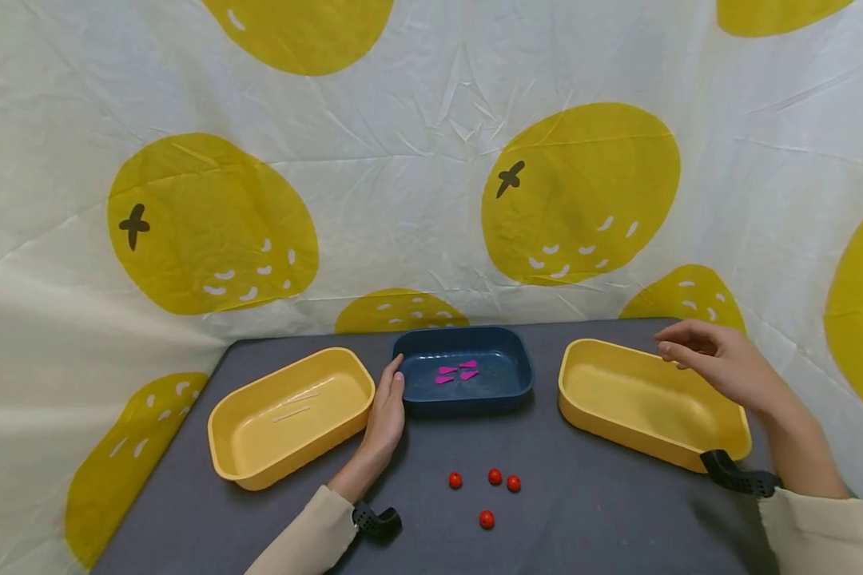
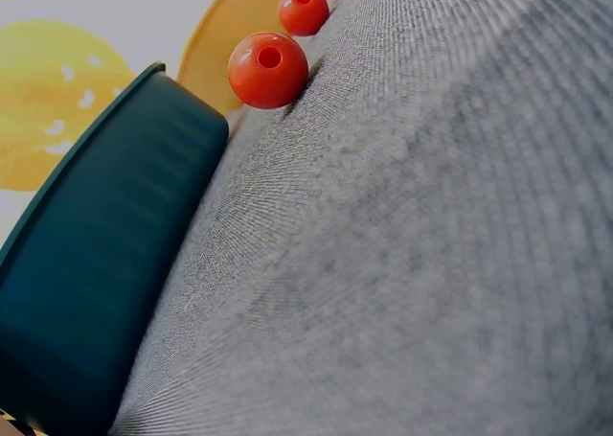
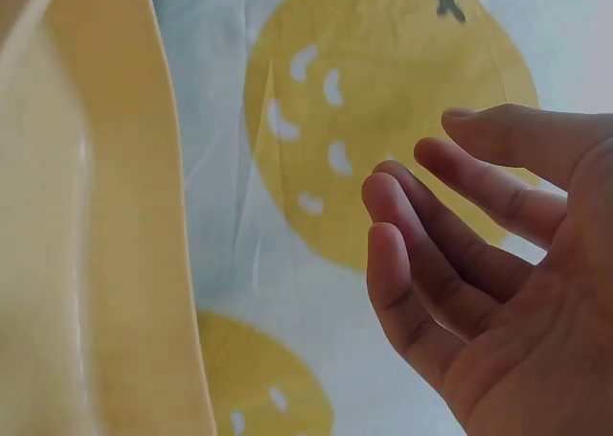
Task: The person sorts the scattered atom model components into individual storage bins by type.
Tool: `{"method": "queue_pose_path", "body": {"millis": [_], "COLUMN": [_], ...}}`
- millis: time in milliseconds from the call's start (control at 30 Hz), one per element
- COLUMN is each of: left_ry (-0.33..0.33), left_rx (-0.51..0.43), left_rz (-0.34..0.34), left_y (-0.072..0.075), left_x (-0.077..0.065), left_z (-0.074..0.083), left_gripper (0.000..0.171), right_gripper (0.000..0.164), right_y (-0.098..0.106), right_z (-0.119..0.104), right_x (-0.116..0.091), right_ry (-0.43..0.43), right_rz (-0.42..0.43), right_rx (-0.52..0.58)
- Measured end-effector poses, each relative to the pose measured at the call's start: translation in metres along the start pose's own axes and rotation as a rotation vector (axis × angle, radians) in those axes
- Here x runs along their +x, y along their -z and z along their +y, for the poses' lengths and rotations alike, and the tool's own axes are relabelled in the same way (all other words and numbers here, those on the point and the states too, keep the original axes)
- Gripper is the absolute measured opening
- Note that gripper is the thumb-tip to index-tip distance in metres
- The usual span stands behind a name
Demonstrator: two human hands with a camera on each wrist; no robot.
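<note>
My left hand rests against the left end of a dark blue tray, its fingers fairly straight. Several small pink teardrop-shaped pieces lie inside that tray. Over the far right side of a yellow tray hovers my right hand. In the right wrist view its fingers are loosely bent, apart from the thumb, with nothing between them. Several red beads with holes sit on the cloth in front of the blue tray. Only a sliver of the left hand shows in the left wrist view.
A second yellow tray stands at the left, angled, with two thin pale sticks in it. Dark grey cloth covers the table. A white curtain with yellow fruit prints hangs behind the table.
</note>
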State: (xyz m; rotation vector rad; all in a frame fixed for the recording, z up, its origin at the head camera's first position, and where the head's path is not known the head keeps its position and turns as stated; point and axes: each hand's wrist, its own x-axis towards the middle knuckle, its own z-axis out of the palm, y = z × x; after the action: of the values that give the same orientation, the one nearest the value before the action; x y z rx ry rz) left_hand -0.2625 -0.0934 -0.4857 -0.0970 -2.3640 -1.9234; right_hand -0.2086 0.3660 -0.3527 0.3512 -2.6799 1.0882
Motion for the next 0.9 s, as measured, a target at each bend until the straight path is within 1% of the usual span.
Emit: {"method": "queue_pose_path", "body": {"millis": [100, 200, 300, 400, 533, 633, 833, 900], "left_ry": [0.015, 0.028, 0.036, 0.034, 0.026, 0.025, 0.021, 0.016], "left_rx": [0.004, 0.008, 0.011, 0.023, 0.061, 0.097, 0.149, 0.156], "left_rz": [-0.004, -0.001, 0.017, 0.033, 0.039, 0.04, 0.025, 0.017], "left_y": [0.0, 0.0, -0.001, -0.001, 0.0, 0.001, -0.001, -0.002], "left_x": [0.0, -0.001, 0.0, 0.0, -0.004, -0.005, -0.004, -0.005], "left_z": [0.001, 0.002, 0.002, 0.004, 0.008, 0.01, 0.014, 0.016], "left_gripper": [0.055, 0.055, 0.051, 0.05, 0.056, 0.062, 0.068, 0.07], "right_gripper": [0.024, 0.023, 0.021, 0.023, 0.026, 0.029, 0.037, 0.039], "right_y": [0.012, 0.024, 0.032, 0.034, 0.033, 0.033, 0.03, 0.027], "right_z": [0.014, 0.029, 0.044, 0.059, 0.079, 0.09, 0.109, 0.116], "right_x": [-0.006, -0.012, -0.017, -0.022, -0.025, -0.025, -0.029, -0.03], "right_ry": [-0.043, -0.063, -0.061, -0.081, -0.132, -0.165, -0.23, -0.253], "right_rz": [0.019, 0.059, 0.101, 0.152, 0.187, 0.172, 0.047, 0.021], "right_rx": [0.022, 0.062, 0.093, 0.116, 0.159, 0.168, 0.135, 0.14]}}
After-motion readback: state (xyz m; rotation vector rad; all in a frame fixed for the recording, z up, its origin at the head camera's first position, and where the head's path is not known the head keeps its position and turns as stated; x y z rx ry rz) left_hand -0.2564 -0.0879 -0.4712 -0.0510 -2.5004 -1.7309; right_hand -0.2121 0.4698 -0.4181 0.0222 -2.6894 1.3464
